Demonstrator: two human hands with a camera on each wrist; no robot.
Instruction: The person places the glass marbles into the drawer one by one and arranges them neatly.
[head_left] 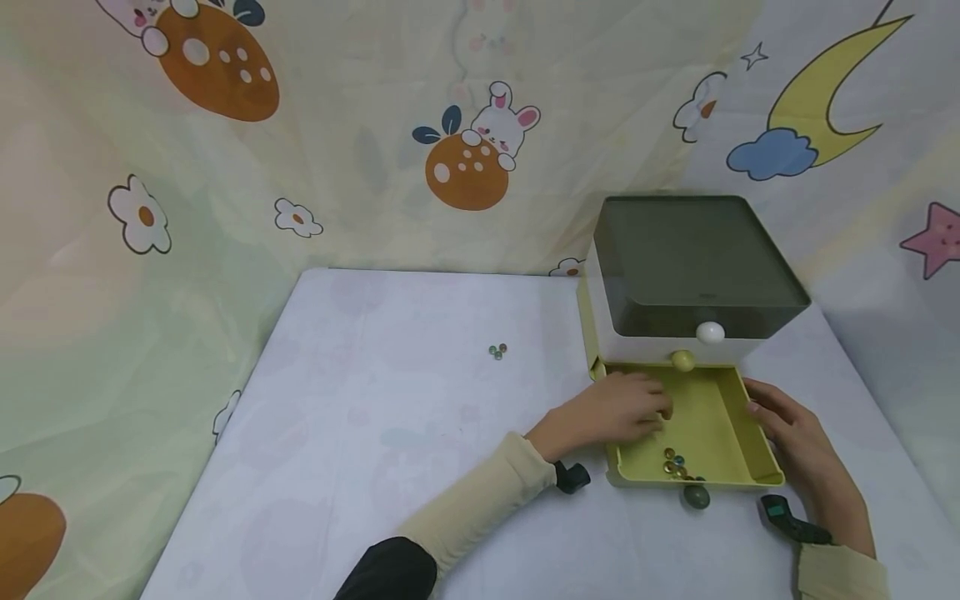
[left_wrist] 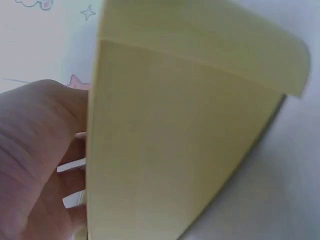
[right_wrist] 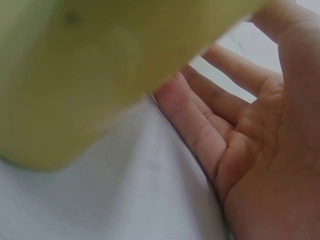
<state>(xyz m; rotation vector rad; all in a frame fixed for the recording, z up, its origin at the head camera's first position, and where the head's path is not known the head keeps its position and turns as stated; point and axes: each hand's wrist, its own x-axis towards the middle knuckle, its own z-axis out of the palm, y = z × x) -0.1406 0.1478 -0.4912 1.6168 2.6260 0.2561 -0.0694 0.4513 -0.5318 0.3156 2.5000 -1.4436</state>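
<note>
A yellow-green drawer (head_left: 712,417) stands pulled out from a box with a dark green lid (head_left: 697,258). Several small glass beads (head_left: 670,467) lie near the drawer's front wall. The left hand (head_left: 618,408) reaches over the drawer's left wall, its fingers bent down inside; whether they hold anything is hidden. The left wrist view shows that hand (left_wrist: 35,160) beside the drawer's side wall (left_wrist: 165,135). Along the drawer's right side rests the right hand (head_left: 802,442), thumb at the rim. In the right wrist view its fingers (right_wrist: 195,120) extend along and under the drawer's edge (right_wrist: 115,65).
On the white tabletop (head_left: 360,400), left of the box, lie three small beads (head_left: 498,352). A dark green knob (head_left: 696,497) juts from the drawer front, with a yellow-green knob (head_left: 682,360) and a white knob (head_left: 710,332) above. A patterned cloth (head_left: 360,167) hangs behind.
</note>
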